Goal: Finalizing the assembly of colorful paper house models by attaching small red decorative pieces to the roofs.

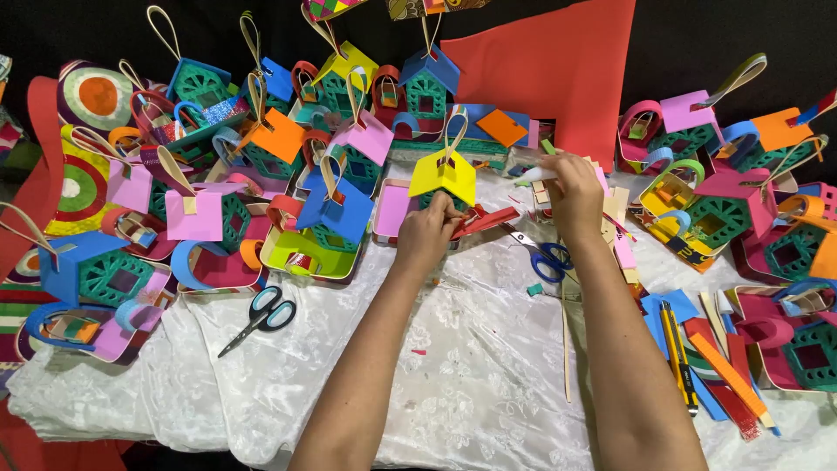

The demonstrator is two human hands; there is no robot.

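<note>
Both hands busy at a small paper house among many.

Left hand (pixel 427 234) closed on the base of the yellow-roofed house (pixel 444 174), pinching beside a red strip (pixel 488 220) that juts rightward from the fingers. Right hand (pixel 574 187) clasped around a white tube (pixel 534 174), nozzle pointing left toward the house, just beside the roof. Blue-handled scissors (pixel 549 259) lying below the right wrist on the white cloth (pixel 453 366).

- Two pairs of scissors lay on the white cloth (pixel 453 366): a black-handled pair (pixel 261 318) and a blue-handled pair (pixel 545 257).
- One large red sheet (pixel 558 70).
- Two hands: left hand (pixel 429 234), right hand (pixel 574 190).
</note>
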